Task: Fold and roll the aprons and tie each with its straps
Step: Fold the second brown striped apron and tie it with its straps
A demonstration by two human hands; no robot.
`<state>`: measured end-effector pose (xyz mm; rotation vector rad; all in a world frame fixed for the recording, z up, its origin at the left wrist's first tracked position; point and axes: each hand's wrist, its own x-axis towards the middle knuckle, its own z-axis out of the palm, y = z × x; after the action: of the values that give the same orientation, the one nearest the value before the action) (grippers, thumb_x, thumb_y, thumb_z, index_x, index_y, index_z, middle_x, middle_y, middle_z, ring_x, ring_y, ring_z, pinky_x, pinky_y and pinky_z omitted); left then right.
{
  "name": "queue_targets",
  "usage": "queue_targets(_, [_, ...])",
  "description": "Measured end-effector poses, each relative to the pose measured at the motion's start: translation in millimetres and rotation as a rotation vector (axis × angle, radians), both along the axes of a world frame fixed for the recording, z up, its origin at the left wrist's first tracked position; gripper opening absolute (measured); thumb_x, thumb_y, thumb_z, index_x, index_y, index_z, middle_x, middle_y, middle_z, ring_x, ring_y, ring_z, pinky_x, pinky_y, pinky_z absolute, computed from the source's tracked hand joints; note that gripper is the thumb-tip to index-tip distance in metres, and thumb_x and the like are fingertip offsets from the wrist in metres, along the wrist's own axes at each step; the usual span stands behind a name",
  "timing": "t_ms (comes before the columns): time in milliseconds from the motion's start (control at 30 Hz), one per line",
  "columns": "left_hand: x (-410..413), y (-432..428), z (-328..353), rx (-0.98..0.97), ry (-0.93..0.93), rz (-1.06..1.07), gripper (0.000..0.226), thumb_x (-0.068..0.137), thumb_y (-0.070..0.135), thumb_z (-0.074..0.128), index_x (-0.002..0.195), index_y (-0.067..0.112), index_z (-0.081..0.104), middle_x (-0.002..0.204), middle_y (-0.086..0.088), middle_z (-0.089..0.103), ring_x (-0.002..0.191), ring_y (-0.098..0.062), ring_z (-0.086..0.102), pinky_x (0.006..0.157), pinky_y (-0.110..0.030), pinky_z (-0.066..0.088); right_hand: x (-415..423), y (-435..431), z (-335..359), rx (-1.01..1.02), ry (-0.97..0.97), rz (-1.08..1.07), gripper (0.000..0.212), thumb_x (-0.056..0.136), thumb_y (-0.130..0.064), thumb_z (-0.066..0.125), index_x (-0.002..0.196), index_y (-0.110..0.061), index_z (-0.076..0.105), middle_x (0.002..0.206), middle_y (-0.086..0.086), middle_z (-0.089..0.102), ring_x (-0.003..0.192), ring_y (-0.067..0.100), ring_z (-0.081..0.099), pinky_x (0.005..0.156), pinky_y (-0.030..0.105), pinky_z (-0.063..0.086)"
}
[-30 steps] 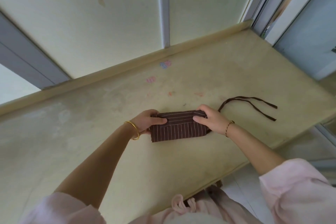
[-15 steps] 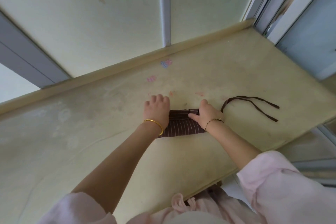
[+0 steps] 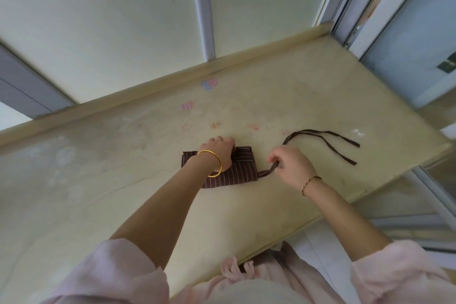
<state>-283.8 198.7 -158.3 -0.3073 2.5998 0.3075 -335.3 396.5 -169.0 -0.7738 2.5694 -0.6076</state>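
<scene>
Head view: a brown pin-striped apron (image 3: 238, 175), folded and rolled into a short bundle, lies on the pale yellowish surface (image 3: 118, 180), a little right of the middle and nearer the near edge than the wall. The left hand (image 3: 220, 153) sits on top of the bundle's left and far part, knuckles up, fingers curled over its far edge, so the grip is closed on the cloth and pins it to the surface; the near right part of the bundle shows bare beside the wrist. A gold bangle (image 3: 215, 164) rings that wrist.

The right hand (image 3: 293, 168) is just right of the bundle, not touching it. Its grip is nearly closed, thumb and fingers pinching the straps (image 3: 328, 139) close to where they leave the bundle's right near corner. Beyond the hand the straps run far and right across the surface, ending in two loose tails well apart from the bundle. A thin cord bracelet (image 3: 311, 181) is on this wrist.

Faded stickers (image 3: 209, 84) mark the surface near the far ledge, and pink sleeves (image 3: 118, 271) show at the bottom
</scene>
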Motion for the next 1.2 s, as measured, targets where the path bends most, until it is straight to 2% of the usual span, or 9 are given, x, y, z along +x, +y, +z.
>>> queue_targets(167, [-2, -10, 9, 0.145, -0.045, 0.194, 0.041, 0.095, 0.011, 0.041, 0.134, 0.020, 0.044, 0.125, -0.012, 0.046, 0.111, -0.031, 0.048, 0.093, -0.040, 0.044, -5, -5, -7, 0.117, 0.111, 0.118, 0.012, 0.090, -0.024, 0.059, 0.098, -0.019, 0.067, 0.103, -0.003, 0.058, 0.099, 0.018, 0.052, 0.079, 0.029, 0.046])
queue_targets(300, [2, -20, 27, 0.370, 0.036, 0.450, 0.034, 0.089, -0.002, 0.041, 0.121, 0.006, 0.051, 0.116, -0.015, 0.055, 0.108, -0.031, 0.051, 0.086, -0.033, 0.040, -21, -19, 9, -0.041, 0.153, -0.039, 0.007, 0.088, -0.022, 0.061, 0.093, -0.017, 0.065, 0.095, -0.004, 0.047, 0.074, 0.017, 0.054, 0.059, 0.028, 0.042])
queue_targets(400, [8, -23, 40, 0.548, 0.028, 0.568, 0.037, 0.087, -0.005, 0.041, 0.120, 0.004, 0.054, 0.117, -0.017, 0.058, 0.111, -0.033, 0.053, 0.098, -0.041, 0.042, -38, -38, 29, -0.122, 0.211, -0.119, 0.012, 0.088, -0.015, 0.057, 0.093, -0.021, 0.066, 0.090, -0.005, 0.054, 0.071, 0.017, 0.055, 0.058, 0.027, 0.041])
queue_targets(533, [19, -18, 51, 0.819, 0.045, 0.755, 0.032, 0.085, -0.004, 0.039, 0.106, 0.006, 0.061, 0.102, -0.016, 0.063, 0.097, -0.032, 0.058, 0.094, -0.042, 0.046, -50, -60, 59, -0.564, -0.197, -0.184, 0.026, 0.087, 0.002, 0.052, 0.083, -0.021, 0.064, 0.083, 0.002, 0.066, 0.079, 0.021, 0.065, 0.076, 0.038, 0.057])
queue_targets(600, [24, -12, 54, 1.025, 0.124, 0.940, 0.026, 0.084, -0.006, 0.035, 0.086, 0.003, 0.059, 0.083, -0.013, 0.060, 0.080, -0.029, 0.057, 0.081, -0.037, 0.046, -49, -67, 66, -0.592, -0.412, -0.116, 0.028, 0.090, 0.002, 0.050, 0.085, -0.021, 0.065, 0.091, 0.006, 0.070, 0.083, 0.018, 0.066, 0.078, 0.034, 0.056])
queue_targets(733, [29, -2, 57, 1.336, 0.223, 1.192, 0.019, 0.091, 0.004, 0.036, 0.081, 0.003, 0.052, 0.068, -0.009, 0.052, 0.062, -0.023, 0.053, 0.066, -0.032, 0.045, -42, -75, 61, -0.637, -0.799, -0.102, 0.020, 0.097, -0.005, 0.045, 0.099, -0.013, 0.063, 0.090, 0.007, 0.069, 0.069, 0.016, 0.069, 0.064, 0.030, 0.057])
queue_targets(833, [33, 0, 57, 1.446, 0.241, 1.317, 0.019, 0.093, 0.013, 0.039, 0.077, 0.008, 0.049, 0.061, -0.004, 0.050, 0.056, -0.020, 0.052, 0.062, -0.032, 0.046, -36, -76, 55, -0.699, -0.873, -0.131, 0.018, 0.099, -0.012, 0.044, 0.099, -0.015, 0.061, 0.093, 0.007, 0.068, 0.063, 0.020, 0.068, 0.054, 0.028, 0.055])
queue_targets(1067, [28, 8, 58, 1.673, 0.226, 1.308, 0.025, 0.095, 0.021, 0.040, 0.084, 0.006, 0.055, 0.072, -0.008, 0.061, 0.055, -0.019, 0.059, 0.064, -0.032, 0.049, -32, -94, 52, -0.569, -0.382, -0.075, 0.029, 0.089, -0.018, 0.062, 0.117, -0.021, 0.053, 0.100, -0.015, 0.054, 0.066, 0.013, 0.055, 0.054, 0.022, 0.046])
queue_targets(1200, [23, 11, 58, 1.729, 0.214, 1.305, 0.022, 0.094, 0.018, 0.036, 0.084, 0.008, 0.052, 0.064, -0.005, 0.062, 0.056, -0.020, 0.062, 0.063, -0.032, 0.049, -29, -102, 42, -0.409, -0.047, 0.006, 0.038, 0.088, -0.017, 0.060, 0.126, -0.016, 0.054, 0.116, -0.003, 0.054, 0.086, 0.011, 0.055, 0.069, 0.023, 0.049])
